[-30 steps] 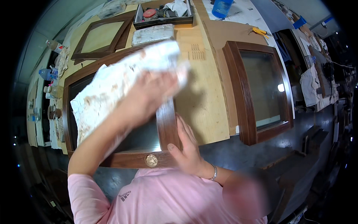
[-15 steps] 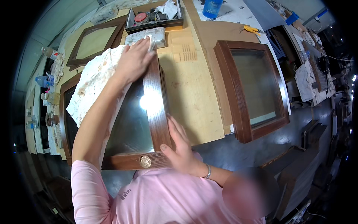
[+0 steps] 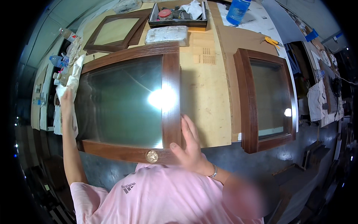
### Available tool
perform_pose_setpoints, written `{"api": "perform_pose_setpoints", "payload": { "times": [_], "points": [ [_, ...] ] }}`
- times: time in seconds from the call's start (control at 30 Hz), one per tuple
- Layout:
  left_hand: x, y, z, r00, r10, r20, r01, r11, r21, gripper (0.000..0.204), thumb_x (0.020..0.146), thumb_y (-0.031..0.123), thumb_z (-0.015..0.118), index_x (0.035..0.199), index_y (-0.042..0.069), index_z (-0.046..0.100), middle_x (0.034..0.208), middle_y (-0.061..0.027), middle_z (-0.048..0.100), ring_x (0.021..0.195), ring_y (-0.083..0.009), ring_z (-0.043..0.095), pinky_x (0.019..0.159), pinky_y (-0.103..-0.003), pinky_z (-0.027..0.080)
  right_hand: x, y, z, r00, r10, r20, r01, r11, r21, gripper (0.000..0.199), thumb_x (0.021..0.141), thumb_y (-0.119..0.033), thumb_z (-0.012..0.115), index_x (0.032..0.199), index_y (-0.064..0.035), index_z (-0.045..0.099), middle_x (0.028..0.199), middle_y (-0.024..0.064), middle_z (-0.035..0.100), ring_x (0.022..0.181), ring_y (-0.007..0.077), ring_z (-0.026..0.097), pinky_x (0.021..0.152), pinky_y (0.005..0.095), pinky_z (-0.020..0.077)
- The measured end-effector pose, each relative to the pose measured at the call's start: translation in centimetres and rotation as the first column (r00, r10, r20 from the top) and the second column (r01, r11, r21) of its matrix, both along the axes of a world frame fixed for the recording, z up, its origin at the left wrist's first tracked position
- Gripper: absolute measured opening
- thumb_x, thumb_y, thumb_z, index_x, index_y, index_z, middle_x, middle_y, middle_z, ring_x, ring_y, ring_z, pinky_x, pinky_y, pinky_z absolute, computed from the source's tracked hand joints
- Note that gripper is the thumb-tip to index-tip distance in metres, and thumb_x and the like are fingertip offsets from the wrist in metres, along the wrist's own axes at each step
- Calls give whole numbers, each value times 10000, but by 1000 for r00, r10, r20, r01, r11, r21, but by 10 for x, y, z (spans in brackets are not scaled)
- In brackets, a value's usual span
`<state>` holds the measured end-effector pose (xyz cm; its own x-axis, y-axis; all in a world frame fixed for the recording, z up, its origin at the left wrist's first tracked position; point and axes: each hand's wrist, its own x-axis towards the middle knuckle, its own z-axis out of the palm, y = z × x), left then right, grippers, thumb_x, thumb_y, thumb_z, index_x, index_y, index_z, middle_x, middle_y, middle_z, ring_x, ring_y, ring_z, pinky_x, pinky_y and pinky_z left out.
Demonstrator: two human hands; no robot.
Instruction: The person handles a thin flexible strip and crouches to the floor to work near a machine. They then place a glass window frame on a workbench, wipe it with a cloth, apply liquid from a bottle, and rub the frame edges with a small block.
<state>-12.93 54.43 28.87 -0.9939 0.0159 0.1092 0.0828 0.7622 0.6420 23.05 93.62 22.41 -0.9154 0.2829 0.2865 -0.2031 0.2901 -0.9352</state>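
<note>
In the head view, the left hand had been moved from the top rail of the glazed door down to its left edge since half a second earlier, and the white cloth had been carried with it. The cloth was held bunched under that closed hand. The right hand was laid flat, fingers spread, on the dark grained wooden frame at the lower right corner, beside a round brass knob. The door lay on the plywood bench.
</note>
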Motion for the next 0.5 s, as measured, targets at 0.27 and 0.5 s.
{"api": "perform_pose_setpoints", "payload": {
  "times": [0.27, 0.5],
  "points": [
    [175, 224, 18, 351, -925, 145, 888, 280, -365, 438, 934, 204, 507, 1367, 138, 512, 1468, -73, 419, 1347, -252, 383, 1107, -429, 308, 1, 1, -1, 998, -13, 62, 16, 999, -49, 721, 885, -213, 562, 1438, 122, 244, 1487, 286, 266, 1383, 363, 288, 1126, 408, 219],
    [93, 96, 2, 863, -505, -2, 499, 853, -154, 376, 989, 184, 492, 1348, 76, 527, 1370, -91, 541, 1299, -246, 464, 1065, -330, 365, 4, -2, -7, 999, -26, 44, 26, 1000, -1, 707, 922, -262, 554, 1430, 126, 253, 1492, 284, 254, 1374, 378, 298, 1115, 418, 255]
  ]
}}
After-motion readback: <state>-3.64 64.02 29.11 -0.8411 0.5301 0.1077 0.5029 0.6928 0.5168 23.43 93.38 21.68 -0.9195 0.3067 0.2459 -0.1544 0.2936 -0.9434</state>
